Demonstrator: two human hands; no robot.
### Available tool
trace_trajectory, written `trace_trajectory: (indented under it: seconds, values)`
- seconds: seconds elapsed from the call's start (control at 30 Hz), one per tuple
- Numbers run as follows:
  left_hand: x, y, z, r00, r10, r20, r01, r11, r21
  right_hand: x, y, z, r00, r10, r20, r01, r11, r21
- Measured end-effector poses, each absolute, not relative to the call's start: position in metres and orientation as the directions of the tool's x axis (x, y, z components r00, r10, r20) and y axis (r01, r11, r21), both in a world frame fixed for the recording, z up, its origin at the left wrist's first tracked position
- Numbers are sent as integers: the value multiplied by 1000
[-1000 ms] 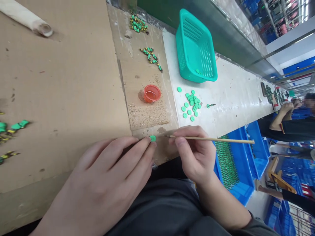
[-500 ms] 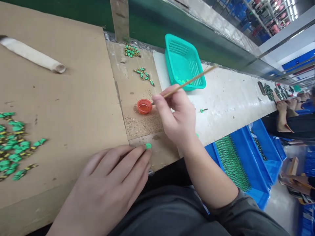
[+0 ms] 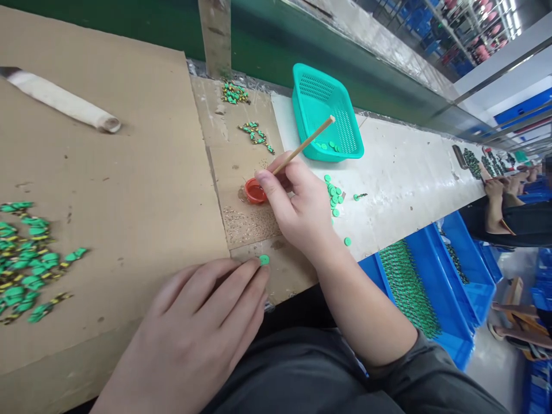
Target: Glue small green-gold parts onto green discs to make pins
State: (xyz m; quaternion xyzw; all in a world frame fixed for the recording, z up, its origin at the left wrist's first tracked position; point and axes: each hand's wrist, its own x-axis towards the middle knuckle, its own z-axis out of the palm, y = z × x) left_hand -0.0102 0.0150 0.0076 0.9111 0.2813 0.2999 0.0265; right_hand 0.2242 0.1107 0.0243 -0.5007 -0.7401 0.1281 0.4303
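Note:
Pinched in my right hand is a thin wooden stick, its upper end slanting up toward the basket. The stick's lower end is hidden behind my fingers, close to a small red cup that holds some liquid. My left hand is closed at the front of the table, with a small green disc at its fingertips. More green discs lie on the white surface just beyond my right hand. Small green, yellow and black pieces are heaped on the cardboard at left.
A teal basket with a few discs stands at the back. A white roll lies on the cardboard. Blue bins, one full of green pieces, stand below the right edge. Another person's hands work farther along the table.
My right hand has shifted slightly left and the stick now stands more steeply over the red cup. The green discs beyond that hand have come into view. My left hand stays with its disc.

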Motion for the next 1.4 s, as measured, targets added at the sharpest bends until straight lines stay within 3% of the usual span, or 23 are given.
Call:
trace_trajectory:
  seconds: [0.27,0.5,0.63,0.9,1.13,1.4]
  values:
    - [-11,14,6,656,545,522,509,-830,228,221,108,26,-83,830,552,619,477,-624]
    - [-11,16,9,664,534,523,499,-838,222,231,87,38,91,802,590,573,442,-690]
    - [-9,15,8,658,536,529,505,-835,218,239,85,28,55,867,495,621,358,-697]
    - [-9,15,8,652,528,544,502,-839,211,243,89,22,36,858,512,655,366,-661]
    - [-10,14,8,659,529,535,506,-838,206,230,39,33,127,828,546,602,373,-706]
    - [-12,11,4,648,558,519,512,-823,246,216,-4,20,30,866,499,526,411,-745]
